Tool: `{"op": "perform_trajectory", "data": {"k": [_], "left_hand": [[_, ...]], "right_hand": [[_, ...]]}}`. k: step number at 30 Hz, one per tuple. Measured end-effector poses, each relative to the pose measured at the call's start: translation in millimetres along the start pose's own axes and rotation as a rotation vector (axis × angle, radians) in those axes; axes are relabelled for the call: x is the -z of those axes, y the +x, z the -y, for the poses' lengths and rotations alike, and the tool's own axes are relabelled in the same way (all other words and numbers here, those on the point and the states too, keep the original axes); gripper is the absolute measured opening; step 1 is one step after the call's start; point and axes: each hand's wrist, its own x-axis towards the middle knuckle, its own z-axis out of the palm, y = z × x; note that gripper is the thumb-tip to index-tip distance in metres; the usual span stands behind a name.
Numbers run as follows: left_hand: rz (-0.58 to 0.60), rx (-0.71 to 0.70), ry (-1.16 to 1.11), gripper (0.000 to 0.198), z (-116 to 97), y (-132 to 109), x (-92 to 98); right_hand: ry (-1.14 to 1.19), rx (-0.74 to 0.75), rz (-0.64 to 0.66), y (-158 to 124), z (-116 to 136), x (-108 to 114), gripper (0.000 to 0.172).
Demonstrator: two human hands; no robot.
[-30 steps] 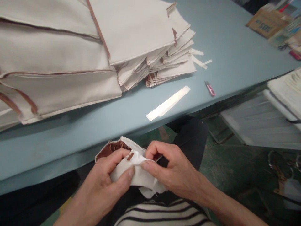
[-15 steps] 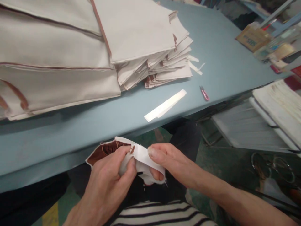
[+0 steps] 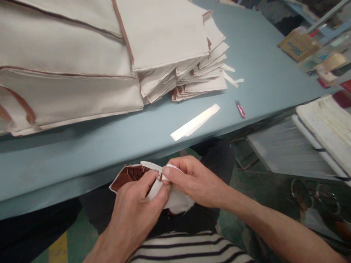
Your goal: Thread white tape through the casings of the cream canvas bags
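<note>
With your left hand (image 3: 139,199) you are pinching a cream cloth piece (image 3: 178,201) between thumb and forefinger, close to a small brown tab (image 3: 160,176). Your right hand (image 3: 196,179) is pressing thumb and fingers together on a white strip (image 3: 173,166), right beside that tab, so both sets of fingertips are nearly meeting. The cloth piece is sitting in your grip above your lap, sagging below your right fingers; beyond your left hand its brown lining (image 3: 120,179) is showing, bunched into folds near your forefinger. How far the strip is running beneath your right fingers, you cannot tell.

Just past your grip, the blue-green table (image 3: 101,144) is stretching across. Ahead and slightly to the right of your fingers, pale strips (image 3: 194,122) are lying overlapped on it, and further right pink snips (image 3: 240,109) are resting near the edge. Ahead and leftward of your grip, a pile of cream panels (image 3: 170,40) with brown trim is rising, well apart from your hands.
</note>
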Motion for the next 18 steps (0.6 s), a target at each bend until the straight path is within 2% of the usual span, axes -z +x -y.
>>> {"op": "perform_trajectory", "data": {"k": [2,5,7,9,12,15,18], "left_hand": [[-0.002,-0.001,-0.027,0.031,3.5,2.9,-4.0],[0.067,0.045,-0.209,0.031,9.2,7.6,-6.9],[0.097,0.104,-0.341,0.032,12.7,9.0,-5.4],[0.082,0.127,-0.381,0.031,16.5,8.7,-0.6],[0.069,0.122,-0.356,0.031,24.2,6.0,11.0],[0.124,0.185,-0.423,0.038,35.5,1.4,22.7],[0.167,0.285,-0.547,0.047,49.8,-6.4,30.0]], "right_hand": [[0.009,0.065,-0.023,-3.3,9.7,-1.6,0.034],[0.118,0.217,-0.045,-9.4,29.4,1.5,0.039],[0.177,0.339,-0.131,-12.0,37.6,8.8,0.040],[0.152,0.398,-0.221,-13.6,35.5,19.7,0.040],[-0.023,0.332,-0.277,-19.6,12.8,40.3,0.045],[-0.180,0.216,-0.361,-34.7,-23.9,62.6,0.055],[-0.077,0.092,-0.339,-54.5,-64.6,78.4,0.060]]}}
